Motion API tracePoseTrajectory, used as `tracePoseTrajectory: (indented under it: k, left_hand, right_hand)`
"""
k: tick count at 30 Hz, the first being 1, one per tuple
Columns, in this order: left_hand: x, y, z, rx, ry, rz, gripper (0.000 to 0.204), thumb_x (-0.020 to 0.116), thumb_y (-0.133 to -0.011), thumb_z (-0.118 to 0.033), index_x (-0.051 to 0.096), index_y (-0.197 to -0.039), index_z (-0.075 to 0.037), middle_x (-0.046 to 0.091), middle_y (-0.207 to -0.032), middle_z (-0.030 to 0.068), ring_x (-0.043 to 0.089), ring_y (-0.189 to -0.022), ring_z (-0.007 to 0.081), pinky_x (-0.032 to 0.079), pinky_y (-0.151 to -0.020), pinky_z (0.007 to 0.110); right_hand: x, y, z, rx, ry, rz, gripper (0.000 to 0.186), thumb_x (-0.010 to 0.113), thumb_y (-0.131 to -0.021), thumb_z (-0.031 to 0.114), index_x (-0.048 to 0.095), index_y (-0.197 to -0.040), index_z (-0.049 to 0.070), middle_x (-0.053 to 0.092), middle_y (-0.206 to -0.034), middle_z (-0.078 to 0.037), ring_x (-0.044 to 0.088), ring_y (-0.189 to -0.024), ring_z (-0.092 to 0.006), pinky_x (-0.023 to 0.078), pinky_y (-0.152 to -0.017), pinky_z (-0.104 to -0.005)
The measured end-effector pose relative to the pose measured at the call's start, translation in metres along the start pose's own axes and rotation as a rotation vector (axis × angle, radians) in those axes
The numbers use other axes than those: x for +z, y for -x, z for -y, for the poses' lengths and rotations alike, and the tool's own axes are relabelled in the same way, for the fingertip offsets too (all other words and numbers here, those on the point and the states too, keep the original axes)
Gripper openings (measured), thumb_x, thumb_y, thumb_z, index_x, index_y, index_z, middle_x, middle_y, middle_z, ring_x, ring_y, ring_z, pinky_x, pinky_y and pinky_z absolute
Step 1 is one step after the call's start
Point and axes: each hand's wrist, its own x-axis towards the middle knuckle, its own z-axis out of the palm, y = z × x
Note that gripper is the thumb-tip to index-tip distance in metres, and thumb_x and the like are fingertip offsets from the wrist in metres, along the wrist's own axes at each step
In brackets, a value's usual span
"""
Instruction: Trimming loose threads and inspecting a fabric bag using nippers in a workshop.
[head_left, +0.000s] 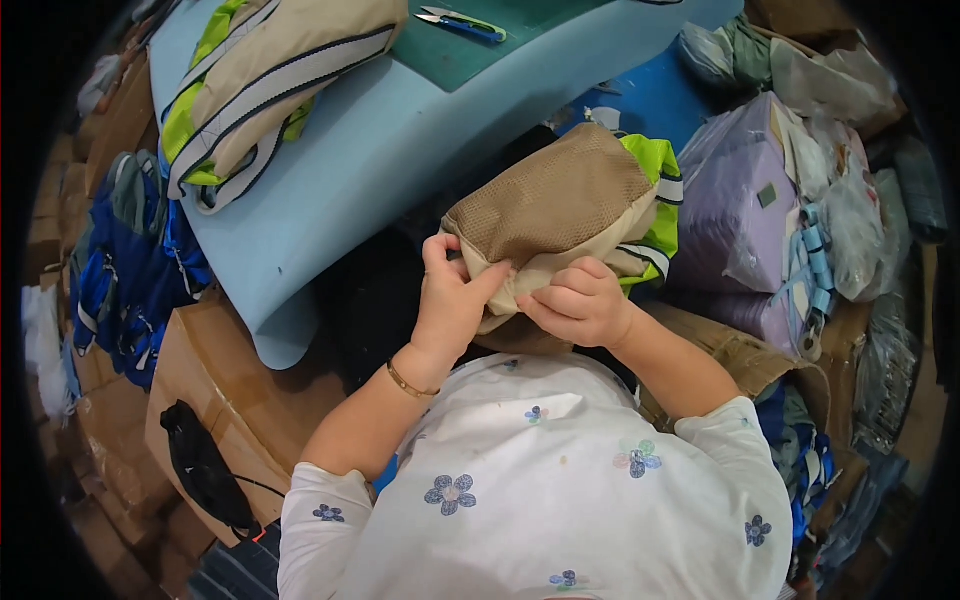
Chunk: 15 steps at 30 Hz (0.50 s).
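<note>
A beige bag (556,190) with a brown mesh panel, lime-green fabric and striped straps at its right end is held above my lap. My left hand (452,298) grips its lower left corner, thumb pressed on the fabric. My right hand (580,305) pinches the beige cloth just to the right, its fingers curled. A similar beige and green bag (260,90) with striped straps lies at the upper left on a pale blue curved work surface (240,260). Small scissors or snips (465,24) rest on a green mat (450,60) at the top.
Blue bags (135,280) are piled at the left beside a cardboard box (230,370) with a black item (205,470) on it. At the right are plastic-wrapped lilac bundles (740,200), clear bags (840,80) and an open carton (710,340). A blue surface (660,90) shows behind.
</note>
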Motion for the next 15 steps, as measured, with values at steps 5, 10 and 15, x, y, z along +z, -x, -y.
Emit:
tracePoseTrajectory:
  k: [5, 10, 15]
  left_hand:
    - [0.005, 0.009, -0.025, -0.166, 0.508, 0.022, 0.040, 0.059, -0.088, -0.003, 0.035, -0.120, 0.000, 0.054, -0.115, 0.0147, 0.055, -0.106, 0.0185, 0.045, -0.093, 0.032]
    - [0.008, 0.009, -0.012, -0.169, 0.715, 0.092, 0.037, 0.048, -0.092, -0.005, 0.042, -0.128, -0.001, 0.052, -0.126, 0.0105, 0.051, -0.116, 0.0210, 0.039, -0.102, 0.037]
    - [0.011, 0.009, -0.009, -0.110, 0.725, 0.075, 0.032, 0.048, -0.093, -0.007, 0.042, -0.124, -0.001, 0.051, -0.125, 0.0099, 0.050, -0.116, 0.0206, 0.038, -0.102, 0.037]
  right_hand:
    - [-0.005, -0.005, -0.004, 0.102, -0.003, -0.076, 0.033, 0.063, -0.063, 0.013, 0.069, -0.095, 0.010, 0.057, -0.083, 0.005, 0.053, -0.072, -0.0133, 0.042, -0.062, -0.0253]
    - [-0.005, -0.003, -0.004, 0.165, 0.006, -0.115, 0.032, 0.062, -0.063, 0.013, 0.070, -0.094, 0.009, 0.057, -0.081, 0.004, 0.053, -0.071, -0.0134, 0.043, -0.062, -0.0258]
    - [-0.001, -0.004, 0.002, 0.258, -0.058, -0.153, 0.031, 0.067, -0.062, 0.008, 0.070, -0.093, 0.009, 0.058, -0.080, 0.002, 0.054, -0.070, -0.0150, 0.044, -0.061, -0.0269]
